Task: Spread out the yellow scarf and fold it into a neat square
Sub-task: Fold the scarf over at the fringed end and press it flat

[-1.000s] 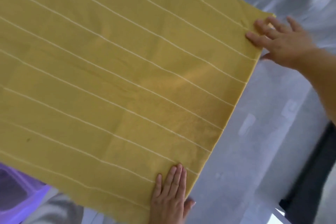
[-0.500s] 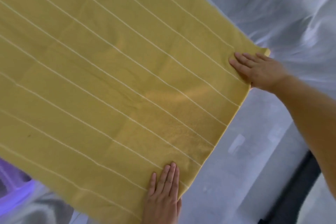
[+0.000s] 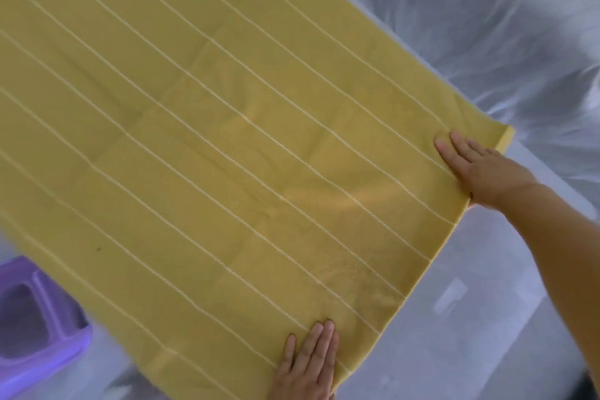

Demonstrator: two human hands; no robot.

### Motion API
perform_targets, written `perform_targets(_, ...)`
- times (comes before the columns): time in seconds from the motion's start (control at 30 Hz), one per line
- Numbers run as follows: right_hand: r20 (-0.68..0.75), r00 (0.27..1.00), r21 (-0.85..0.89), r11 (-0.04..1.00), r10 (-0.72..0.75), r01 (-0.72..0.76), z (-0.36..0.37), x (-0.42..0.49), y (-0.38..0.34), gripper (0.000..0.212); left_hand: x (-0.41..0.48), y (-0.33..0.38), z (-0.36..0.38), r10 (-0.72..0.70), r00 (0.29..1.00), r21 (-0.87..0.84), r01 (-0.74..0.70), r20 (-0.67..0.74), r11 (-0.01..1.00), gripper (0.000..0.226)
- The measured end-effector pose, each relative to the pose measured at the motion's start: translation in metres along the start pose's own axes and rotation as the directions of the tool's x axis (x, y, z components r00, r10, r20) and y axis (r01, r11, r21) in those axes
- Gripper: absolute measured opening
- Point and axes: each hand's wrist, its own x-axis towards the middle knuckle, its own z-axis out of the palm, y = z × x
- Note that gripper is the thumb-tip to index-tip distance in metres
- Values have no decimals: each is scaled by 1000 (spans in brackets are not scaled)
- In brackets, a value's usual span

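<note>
The yellow scarf [image 3: 227, 146] with thin white stripes lies spread flat across most of the view, running off the top and left edges. My left hand [image 3: 308, 364] rests flat on its near right corner, fingers straight and together. My right hand [image 3: 477, 169] presses flat on the far right corner, fingers pointing left; a small strip of the scarf's edge is turned up beside it.
The scarf lies on a surface covered in clear plastic sheeting [image 3: 470, 318], which bunches into folds at the upper right [image 3: 487, 26]. A purple plastic container [image 3: 29, 331] sits at the lower left, next to the scarf's near edge.
My right hand has come down from the raised far corner and now lies flat on the scarf. The view has tilted, so the scarf sits lower in frame. My left hand stays put.
</note>
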Motion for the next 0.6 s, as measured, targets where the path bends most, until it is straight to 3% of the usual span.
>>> perform_targets(0.1,-21,999,6,999,-36,37,3,1,3,130,-5,-1,-6,12,999,-10,-12,35,1000,64)
perform_targets(0.2,-54,992,-5,993,-116,115,7,5,13,126,-3,1,-11,18,986,-15,-16,163,1000,82)
perform_targets(0.33,-87,976,-97,977,-199,190,20,1,26,104,-4,2,-19,-54,964,-68,74,260,995,69)
perform_targets(0.43,-98,971,-167,965,-218,200,32,-3,33,91,3,16,-25,-213,931,-69,244,297,967,71)
perform_targets(0.6,-115,969,-297,938,-220,178,15,2,35,102,5,42,-21,-478,842,-63,507,250,860,86)
